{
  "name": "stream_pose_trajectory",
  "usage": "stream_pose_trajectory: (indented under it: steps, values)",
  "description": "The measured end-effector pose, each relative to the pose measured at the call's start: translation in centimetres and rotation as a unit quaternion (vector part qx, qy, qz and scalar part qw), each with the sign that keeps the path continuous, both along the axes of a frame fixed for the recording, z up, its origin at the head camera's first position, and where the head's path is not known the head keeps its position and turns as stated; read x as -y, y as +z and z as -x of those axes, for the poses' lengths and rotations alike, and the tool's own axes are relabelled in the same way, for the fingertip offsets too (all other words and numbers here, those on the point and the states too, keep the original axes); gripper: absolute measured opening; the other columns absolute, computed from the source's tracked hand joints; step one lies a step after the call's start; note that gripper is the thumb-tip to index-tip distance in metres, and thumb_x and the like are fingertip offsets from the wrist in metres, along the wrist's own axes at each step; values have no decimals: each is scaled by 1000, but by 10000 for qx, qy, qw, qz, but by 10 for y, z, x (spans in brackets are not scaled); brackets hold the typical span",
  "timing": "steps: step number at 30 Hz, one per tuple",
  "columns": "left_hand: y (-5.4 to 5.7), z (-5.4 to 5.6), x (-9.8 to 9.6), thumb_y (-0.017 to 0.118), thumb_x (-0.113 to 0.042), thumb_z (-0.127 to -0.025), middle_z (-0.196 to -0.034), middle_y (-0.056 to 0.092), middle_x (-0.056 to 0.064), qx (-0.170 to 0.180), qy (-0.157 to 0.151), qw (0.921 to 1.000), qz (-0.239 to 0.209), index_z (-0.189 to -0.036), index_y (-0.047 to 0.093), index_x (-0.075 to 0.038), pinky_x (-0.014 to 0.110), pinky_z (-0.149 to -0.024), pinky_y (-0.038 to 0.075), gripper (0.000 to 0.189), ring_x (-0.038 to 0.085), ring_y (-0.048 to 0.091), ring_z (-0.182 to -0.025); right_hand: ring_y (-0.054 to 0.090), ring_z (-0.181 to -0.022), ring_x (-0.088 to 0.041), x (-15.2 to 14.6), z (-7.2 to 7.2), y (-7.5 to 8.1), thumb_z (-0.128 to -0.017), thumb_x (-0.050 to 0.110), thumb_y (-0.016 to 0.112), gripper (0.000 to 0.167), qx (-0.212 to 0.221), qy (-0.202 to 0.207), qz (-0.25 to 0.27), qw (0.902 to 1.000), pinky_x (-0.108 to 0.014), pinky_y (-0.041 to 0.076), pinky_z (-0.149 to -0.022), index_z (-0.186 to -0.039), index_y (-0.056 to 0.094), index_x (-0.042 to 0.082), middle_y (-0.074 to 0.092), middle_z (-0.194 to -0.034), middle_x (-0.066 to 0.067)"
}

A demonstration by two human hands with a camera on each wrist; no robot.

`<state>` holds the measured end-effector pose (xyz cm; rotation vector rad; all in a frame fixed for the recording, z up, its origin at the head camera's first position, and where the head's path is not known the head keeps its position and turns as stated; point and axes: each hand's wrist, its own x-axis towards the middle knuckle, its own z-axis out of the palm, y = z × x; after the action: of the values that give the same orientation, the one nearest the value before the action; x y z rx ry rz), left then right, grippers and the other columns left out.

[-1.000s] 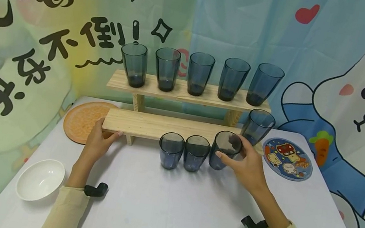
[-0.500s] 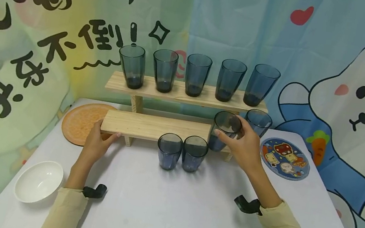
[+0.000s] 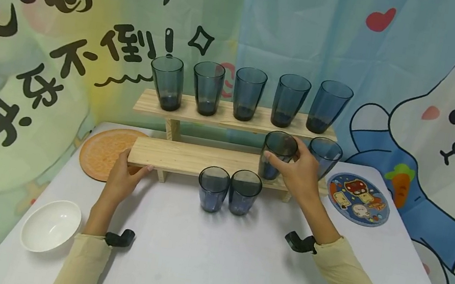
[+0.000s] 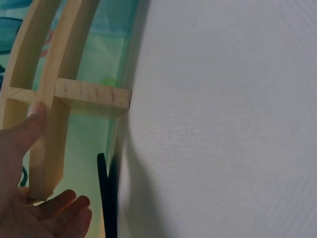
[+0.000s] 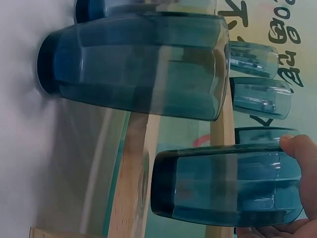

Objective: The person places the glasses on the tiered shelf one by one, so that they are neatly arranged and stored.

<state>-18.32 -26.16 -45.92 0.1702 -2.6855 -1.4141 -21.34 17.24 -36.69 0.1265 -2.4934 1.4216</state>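
My right hand [image 3: 300, 173] grips a blue-tinted drinking glass [image 3: 279, 143] near its rim, upright and close over the lower board of a two-tier wooden shelf [image 3: 189, 157]. In the right wrist view that glass [image 5: 223, 188] has its dark base right by the board. Another glass [image 3: 330, 151] stands on the lower board's right end. My left hand [image 3: 120, 179] holds the board's left end, its thumb [image 4: 32, 124] on the front edge and fingers beneath. Two more glasses, left [image 3: 213, 189] and right [image 3: 244, 193], stand on the table before the shelf.
Several matching glasses [image 3: 250, 93] line the upper board. An orange round mat [image 3: 102, 154] lies left of the shelf, a blue patterned round mat [image 3: 360, 207] right. A white bowl [image 3: 51, 226] sits at the table's left edge. A printed curtain [image 3: 289, 32] hangs behind.
My right hand has lifted the glass from the table beside the other two and carried it up and back over the lower board. My left hand has stayed on the shelf.
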Motion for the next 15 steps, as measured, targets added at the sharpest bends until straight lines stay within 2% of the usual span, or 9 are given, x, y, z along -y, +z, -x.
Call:
stream_pose_trajectory:
  steps: [8, 15]
  values:
    - [1, 0, -1, 70, -36, -104, -164, 29, 35, 53, -19, 10000, -33, -164, 14, 6, 60, -124, 30, 92, 48, 33, -153, 64, -111, -34, -1, 9, -3, -88, 49, 85, 87, -43, -285, -211, 9994, -49, 53, -92, -157, 49, 10, 68, -131, -19]
    - [1, -1, -1, 70, -37, -104, -164, 29, 34, 36, 9, 10000, -37, -164, 14, 6, 59, -124, 31, 92, 48, 34, -152, 63, -110, -33, -2, 11, -6, -88, 49, 85, 84, -35, -303, -196, 9993, -47, 52, -91, -155, 51, 11, 68, -129, -18]
